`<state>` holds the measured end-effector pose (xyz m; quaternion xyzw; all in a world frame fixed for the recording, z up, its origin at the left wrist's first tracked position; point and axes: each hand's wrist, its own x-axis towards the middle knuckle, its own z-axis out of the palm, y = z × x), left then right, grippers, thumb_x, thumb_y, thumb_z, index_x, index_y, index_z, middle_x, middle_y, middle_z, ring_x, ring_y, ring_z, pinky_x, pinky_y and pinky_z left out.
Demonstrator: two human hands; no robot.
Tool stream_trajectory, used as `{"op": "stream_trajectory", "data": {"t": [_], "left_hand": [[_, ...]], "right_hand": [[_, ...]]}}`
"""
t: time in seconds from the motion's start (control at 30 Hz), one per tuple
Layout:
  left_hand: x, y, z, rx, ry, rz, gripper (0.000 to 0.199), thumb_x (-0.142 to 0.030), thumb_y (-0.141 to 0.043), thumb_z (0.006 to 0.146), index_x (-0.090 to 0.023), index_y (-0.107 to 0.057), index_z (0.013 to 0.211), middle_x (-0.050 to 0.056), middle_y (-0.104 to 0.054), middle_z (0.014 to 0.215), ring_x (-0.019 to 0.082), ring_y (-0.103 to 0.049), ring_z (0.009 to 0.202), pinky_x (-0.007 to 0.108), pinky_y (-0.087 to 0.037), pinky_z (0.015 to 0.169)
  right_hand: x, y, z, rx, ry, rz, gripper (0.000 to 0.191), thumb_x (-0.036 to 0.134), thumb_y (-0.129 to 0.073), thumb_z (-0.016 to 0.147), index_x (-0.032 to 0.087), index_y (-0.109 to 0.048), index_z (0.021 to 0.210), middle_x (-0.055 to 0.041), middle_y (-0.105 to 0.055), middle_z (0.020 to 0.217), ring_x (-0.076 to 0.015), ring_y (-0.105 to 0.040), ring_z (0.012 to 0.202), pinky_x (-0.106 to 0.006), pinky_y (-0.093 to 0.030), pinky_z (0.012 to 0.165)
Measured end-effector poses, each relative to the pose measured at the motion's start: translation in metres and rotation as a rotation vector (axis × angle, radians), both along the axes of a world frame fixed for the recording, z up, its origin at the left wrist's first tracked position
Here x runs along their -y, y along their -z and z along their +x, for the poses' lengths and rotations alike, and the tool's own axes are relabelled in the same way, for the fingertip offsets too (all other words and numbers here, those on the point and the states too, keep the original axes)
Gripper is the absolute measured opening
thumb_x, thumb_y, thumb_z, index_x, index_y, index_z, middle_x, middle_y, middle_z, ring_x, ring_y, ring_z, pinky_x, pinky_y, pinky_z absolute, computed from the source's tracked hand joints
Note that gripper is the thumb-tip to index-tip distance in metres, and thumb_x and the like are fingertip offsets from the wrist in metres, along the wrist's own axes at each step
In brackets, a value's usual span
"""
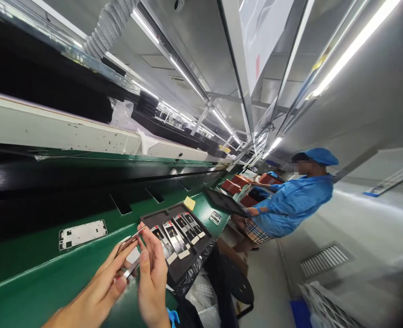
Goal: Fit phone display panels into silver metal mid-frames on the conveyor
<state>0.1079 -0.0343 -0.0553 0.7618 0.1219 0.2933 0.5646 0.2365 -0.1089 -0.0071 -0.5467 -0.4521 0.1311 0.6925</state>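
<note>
Both my hands are raised over the green bench [20, 310], at the near side of a black foam tray [206, 238]. Between them is a thin phone-like device [132, 268], seen at a steep angle with a metallic edge. My left hand [102, 278] grips it from the left, fingers and thumb on its edges. From the right, my right hand [153, 273] holds the same device, thumb on its lower edge and fingertips at its upper end. Several phone parts with white ends [176, 240] lie side by side in the tray. Its near left corner is partly behind my right hand.
A white phone frame [83, 234] and dark flat panels [121, 203] lie on the bench. A yellow note [189, 203] touches the tray's far edge. Beyond, a person in blue [292, 200] holds a black tray [225, 202]. A stool [237, 278] stands beside the bench.
</note>
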Motion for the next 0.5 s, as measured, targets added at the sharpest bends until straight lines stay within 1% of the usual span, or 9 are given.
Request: {"op": "stream_trajectory", "data": {"t": [0.07,0.17,0.23,0.3,0.33,0.4,0.43,0.47,0.5], "left_hand": [[-0.002,-0.003,-0.002,-0.033,0.056,0.122,0.064,-0.050,-0.041,0.110,-0.040,-0.022,0.171,0.001,-0.013,0.179,0.033,-0.017,0.164,0.052,-0.024,0.130],[-0.005,-0.015,-0.006,-0.060,0.124,0.242,0.070,-0.046,-0.045,0.110,-0.038,-0.014,0.173,0.006,-0.008,0.179,0.033,-0.024,0.162,0.048,-0.030,0.130],[-0.008,-0.024,-0.006,-0.055,0.141,0.272,0.069,-0.049,-0.044,0.110,-0.031,-0.020,0.172,0.011,-0.014,0.178,0.033,-0.031,0.160,0.047,-0.033,0.129],[-0.016,-0.033,-0.007,-0.027,0.107,0.261,0.068,-0.055,-0.044,0.109,-0.020,-0.035,0.168,0.018,-0.024,0.173,0.036,-0.035,0.157,0.049,-0.034,0.128],[-0.022,-0.037,-0.008,0.001,0.046,0.217,0.069,-0.058,-0.044,0.108,-0.016,-0.043,0.164,0.021,-0.031,0.169,0.037,-0.038,0.155,0.049,-0.037,0.126],[-0.038,-0.044,-0.012,0.089,-0.121,0.002,0.075,-0.066,-0.046,0.105,-0.011,-0.052,0.156,0.025,-0.051,0.154,0.037,-0.054,0.141,0.047,-0.052,0.113],[-0.047,-0.047,-0.016,0.138,-0.186,-0.156,0.080,-0.070,-0.048,0.103,-0.011,-0.052,0.156,0.025,-0.061,0.141,0.036,-0.063,0.128,0.043,-0.058,0.100],[-0.056,-0.050,-0.020,0.192,-0.219,-0.335,0.086,-0.075,-0.049,0.100,-0.011,-0.051,0.156,0.024,-0.069,0.127,0.033,-0.070,0.111,0.040,-0.061,0.088],[-0.063,-0.053,-0.025,0.248,-0.203,-0.516,0.092,-0.079,-0.051,0.097,-0.012,-0.047,0.158,0.022,-0.073,0.114,0.030,-0.073,0.096,0.037,-0.061,0.079]], "right_hand": [[-0.004,-0.001,-0.002,-0.016,0.051,0.048,0.024,0.036,-0.053,0.112,0.024,-0.065,0.129,-0.0077,-0.067,0.140,-0.0139,-0.064,0.132,-0.025,-0.053,0.110],[-0.006,-0.009,-0.001,-0.031,0.101,0.087,0.014,0.033,-0.060,0.108,0.021,-0.065,0.106,-0.0043,-0.072,0.116,-0.0116,-0.071,0.114,-0.020,-0.056,0.097],[-0.004,-0.014,0.001,-0.026,0.107,0.078,0.015,0.032,-0.060,0.108,0.020,-0.063,0.099,-0.0031,-0.071,0.108,-0.0111,-0.070,0.109,-0.020,-0.055,0.095],[-0.003,-0.010,0.005,-0.025,0.097,0.064,0.018,0.032,-0.056,0.110,0.020,-0.062,0.097,-0.0044,-0.068,0.116,-0.0126,-0.067,0.115,-0.025,-0.053,0.101],[-0.002,-0.002,0.007,-0.025,0.098,0.056,0.019,0.033,-0.055,0.110,0.020,-0.060,0.097,-0.0055,-0.066,0.122,-0.0142,-0.065,0.118,-0.028,-0.053,0.103],[-0.002,0.025,0.010,0.023,0.116,-0.036,0.023,0.036,-0.053,0.110,0.020,-0.057,0.094,-0.0078,-0.062,0.129,-0.0173,-0.063,0.122,-0.033,-0.053,0.104],[-0.002,0.044,0.010,0.077,0.113,-0.129,0.025,0.039,-0.052,0.109,0.020,-0.057,0.093,-0.0088,-0.061,0.129,-0.0186,-0.062,0.121,-0.034,-0.053,0.102],[-0.001,0.066,0.009,0.144,0.103,-0.246,0.028,0.041,-0.051,0.109,0.020,-0.057,0.092,-0.0097,-0.063,0.124,-0.0196,-0.063,0.118,-0.035,-0.052,0.100],[0.000,0.088,0.008,0.228,0.063,-0.373,0.031,0.044,-0.050,0.108,0.020,-0.058,0.091,-0.0103,-0.064,0.122,-0.0209,-0.063,0.117,-0.036,-0.051,0.100]]}}
